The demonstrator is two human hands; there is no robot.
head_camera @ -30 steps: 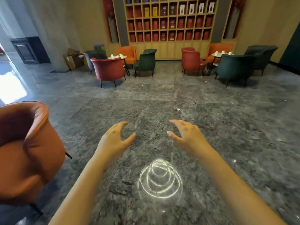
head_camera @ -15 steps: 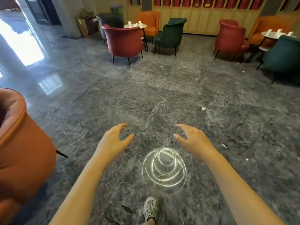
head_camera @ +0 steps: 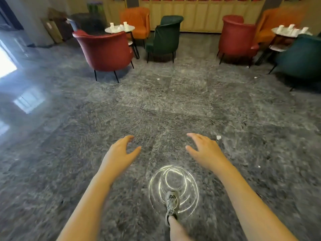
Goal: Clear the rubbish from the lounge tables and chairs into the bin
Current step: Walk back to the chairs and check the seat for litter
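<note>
Both grips are released: left grip (head_camera: pixel 119 153) and right grip (head_camera: pixel 205 150) hang palm-down, fingers spread and lightly curved, holding nothing, over the grey stone floor (head_camera: pixel 69 136).

Rubbish:
- White cups (head_camera: pixel 112 25), blurred, on the round bench (head_camera: pixel 129 30), far ahead and left of the left grip, behind a red chair (head_camera: pixel 106 49).
- More white pieces (head_camera: pixel 291 27) on the second bench (head_camera: pixel 278 31), far ahead and right of the right grip.
- One white scrap (head_camera: pixel 218 137) on the floor, just outside the right grip's knuckles.

I cannot pick out a bin with any certainty.

Handling, my estimate:
- The cups are probably paper or thin plastic, so light, easily crushed, and possibly holding dregs. Take each round the wall below the rim and keep it upright.
- The scrap is thin and lies flat on polished stone. It wants a fingertip pinch at a lifted edge.
</note>
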